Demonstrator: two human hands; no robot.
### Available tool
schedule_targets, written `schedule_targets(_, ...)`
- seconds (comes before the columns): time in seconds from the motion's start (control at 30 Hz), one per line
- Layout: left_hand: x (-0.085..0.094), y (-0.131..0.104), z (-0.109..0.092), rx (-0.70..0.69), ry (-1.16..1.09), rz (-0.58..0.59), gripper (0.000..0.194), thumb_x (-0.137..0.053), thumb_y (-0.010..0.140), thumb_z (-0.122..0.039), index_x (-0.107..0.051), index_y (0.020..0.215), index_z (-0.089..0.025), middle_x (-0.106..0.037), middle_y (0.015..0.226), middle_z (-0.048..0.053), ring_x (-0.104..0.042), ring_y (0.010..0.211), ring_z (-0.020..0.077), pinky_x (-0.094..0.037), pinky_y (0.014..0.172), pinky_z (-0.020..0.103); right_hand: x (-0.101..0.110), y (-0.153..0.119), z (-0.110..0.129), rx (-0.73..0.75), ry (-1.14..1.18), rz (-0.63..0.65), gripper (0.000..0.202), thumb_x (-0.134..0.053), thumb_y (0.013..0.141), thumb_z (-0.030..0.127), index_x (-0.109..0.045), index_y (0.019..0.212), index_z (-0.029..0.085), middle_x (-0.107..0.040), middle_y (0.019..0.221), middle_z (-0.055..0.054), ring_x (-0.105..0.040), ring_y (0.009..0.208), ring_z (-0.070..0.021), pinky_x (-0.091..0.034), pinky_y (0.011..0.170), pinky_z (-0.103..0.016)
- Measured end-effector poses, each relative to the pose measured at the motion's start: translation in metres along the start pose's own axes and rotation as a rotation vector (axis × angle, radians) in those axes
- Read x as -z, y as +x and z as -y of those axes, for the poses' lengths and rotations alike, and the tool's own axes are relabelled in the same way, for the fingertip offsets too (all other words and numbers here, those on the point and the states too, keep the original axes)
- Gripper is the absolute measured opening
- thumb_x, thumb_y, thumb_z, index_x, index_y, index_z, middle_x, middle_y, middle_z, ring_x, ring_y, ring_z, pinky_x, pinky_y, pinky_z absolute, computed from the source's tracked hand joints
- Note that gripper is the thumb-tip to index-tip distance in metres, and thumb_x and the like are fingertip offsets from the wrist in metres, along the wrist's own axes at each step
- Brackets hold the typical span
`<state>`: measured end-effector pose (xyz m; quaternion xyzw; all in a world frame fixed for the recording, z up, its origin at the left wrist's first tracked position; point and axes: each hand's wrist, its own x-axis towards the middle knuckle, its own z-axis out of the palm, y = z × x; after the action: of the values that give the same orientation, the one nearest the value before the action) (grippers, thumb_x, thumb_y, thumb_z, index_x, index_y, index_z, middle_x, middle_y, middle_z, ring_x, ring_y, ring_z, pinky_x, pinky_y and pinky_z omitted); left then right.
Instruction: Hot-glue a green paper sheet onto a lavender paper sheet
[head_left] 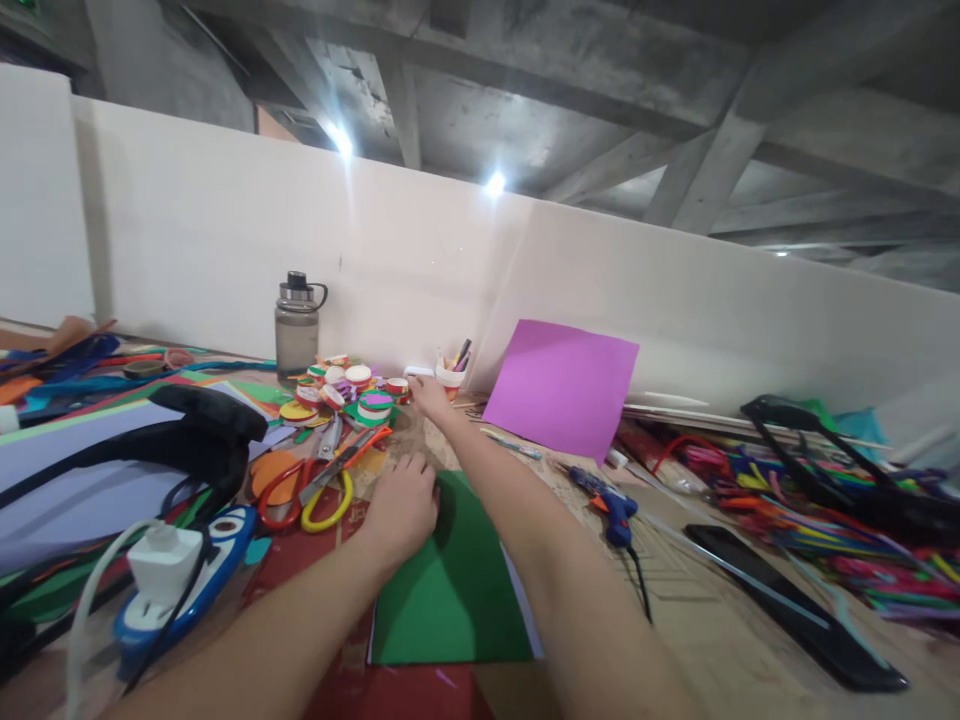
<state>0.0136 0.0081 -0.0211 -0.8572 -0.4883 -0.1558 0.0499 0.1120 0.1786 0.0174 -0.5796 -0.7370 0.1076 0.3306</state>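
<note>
My left hand (pixel 401 507) lies flat with its fingers stretched forward, over the upper left edge of a green sheet (pixel 457 600). A pale lilac edge shows from under that sheet. Farther off, my right hand (pixel 433 398) reaches out between small tape rolls (pixel 375 404) and a white cup (pixel 450 381) holding pens. One finger of it points left, close to a small white object (pixel 418 371); the other fingers are partly hidden, and nothing shows in its grasp. Left of my left hand lie red-handled scissors (pixel 281 497) and yellow-handled scissors (pixel 328 503).
A water bottle (pixel 297 335) stands by the white partition. A purple sheet (pixel 566 385) leans there too. On the right are a blue glue gun (pixel 619 515), a black phone-like slab (pixel 795 605) and colourful pipe cleaners (pixel 795 510). A power strip (pixel 187 590) lies left.
</note>
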Motion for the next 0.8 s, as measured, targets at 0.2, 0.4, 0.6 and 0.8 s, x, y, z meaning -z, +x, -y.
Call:
schedule_targets(0.2, 0.001, 0.003, 0.0, -0.036, -0.004, -0.023, 0.03, -0.044, 0.089, -0.025, -0.067, 0.104, -0.012, -0.061, 0.112, 0.015, -0.055, 0.106, 0.0294, -0.04, 0.095, 0.044, 0.045, -0.065, -0.007, 0.001, -0.036, -0.027, 0.037, -0.034, 0.098, 0.032, -0.064, 0.107, 0.014, -0.069, 0.107, -0.009, -0.062, 0.097, -0.0184, -0.043, 0.086, -0.028)
schedule_targets(0.4, 0.0, 0.005, 0.005, -0.047, -0.004, -0.011, 0.03, -0.043, 0.089, -0.025, -0.067, 0.099, -0.011, -0.062, 0.104, 0.015, -0.057, 0.1, 0.0279, -0.044, 0.088, 0.041, 0.071, -0.152, 0.004, 0.176, -0.153, 0.081, 0.034, -0.042, 0.095, 0.029, -0.061, 0.118, 0.013, -0.063, 0.123, -0.013, -0.056, 0.116, -0.0226, -0.04, 0.1, -0.035)
schedule_targets(0.6, -0.004, 0.008, 0.011, -0.051, -0.06, 0.006, 0.024, -0.045, 0.088, -0.019, -0.067, 0.096, -0.014, -0.064, 0.102, 0.013, -0.058, 0.099, 0.0241, -0.043, 0.091, 0.038, 0.056, -0.215, 0.003, 0.265, -0.269, 0.26, 0.056, -0.042, 0.095, 0.045, -0.044, 0.139, 0.01, -0.041, 0.146, -0.019, -0.034, 0.138, -0.0294, -0.028, 0.112, -0.046)
schedule_targets(0.8, -0.012, 0.011, 0.018, -0.073, -0.113, -0.062, 0.026, -0.05, 0.086, -0.019, -0.069, 0.102, -0.014, -0.064, 0.109, 0.013, -0.055, 0.108, 0.0235, -0.04, 0.099, 0.036, 0.048, -0.227, -0.002, 0.187, -0.294, 0.294, 0.067, -0.035, 0.096, 0.052, -0.035, 0.144, 0.005, -0.03, 0.152, -0.021, -0.022, 0.143, -0.032, -0.021, 0.114, -0.05)
